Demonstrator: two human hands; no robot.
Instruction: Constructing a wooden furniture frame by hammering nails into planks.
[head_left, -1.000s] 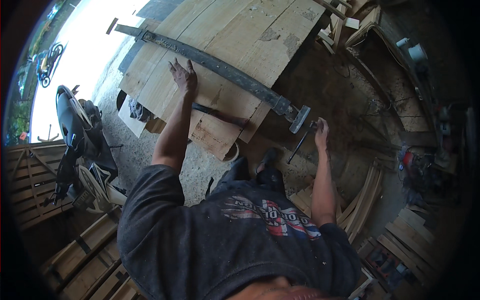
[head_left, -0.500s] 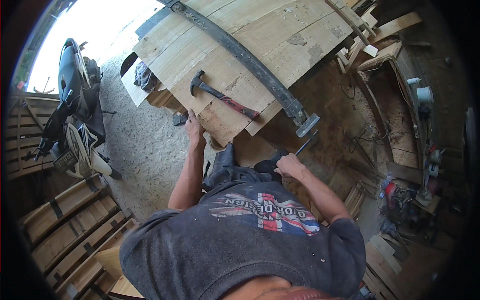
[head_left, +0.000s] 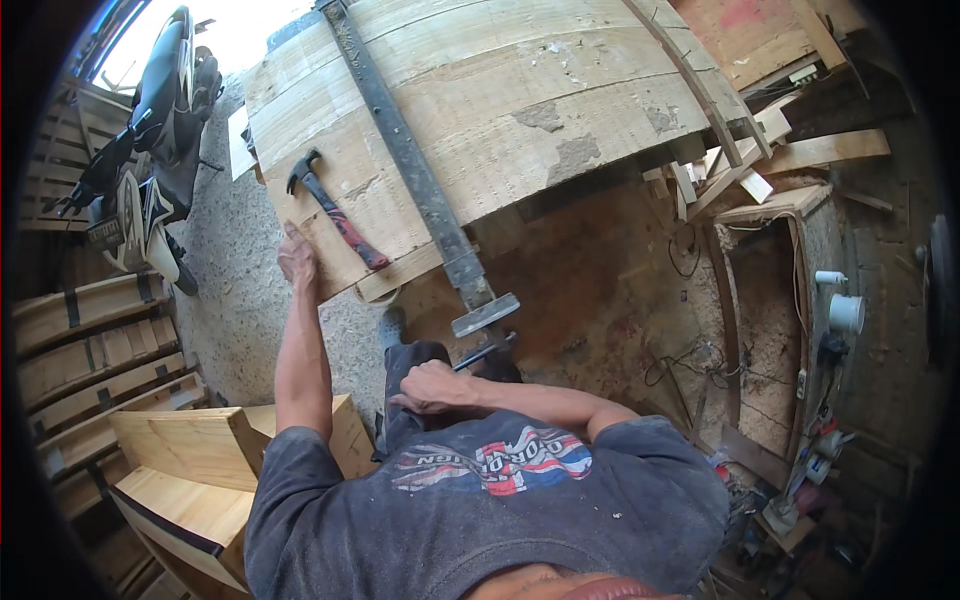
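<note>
A long dark metal bar clamp [head_left: 405, 165] lies across a panel of pale wooden boards [head_left: 480, 130]. Its end jaw [head_left: 486, 314] extends past the panel's near edge, and a thin handle rod [head_left: 487, 351] sits just below it. My right hand [head_left: 432, 388] is closed at the rod's lower end, in front of my body; its fingers are partly hidden. At the panel's left edge, my left hand [head_left: 297, 256] grips the wood, with some fingers out of sight. A claw hammer [head_left: 335, 212] with a red and black handle rests on the boards between that hand and the clamp.
A motorbike [head_left: 150, 165] is parked at the far left. Wooden box-like pieces [head_left: 190, 435] stand near my left side. Offcuts [head_left: 770, 140] are piled beyond the panel's right end. Along the right is a wooden frame [head_left: 735, 330] with loose wire and sawdust.
My view has turned, so the panel, clamp and hammer appear farther left. The wooden pieces at lower left show more. Both hands keep about the same places on the panel edge and rod.
</note>
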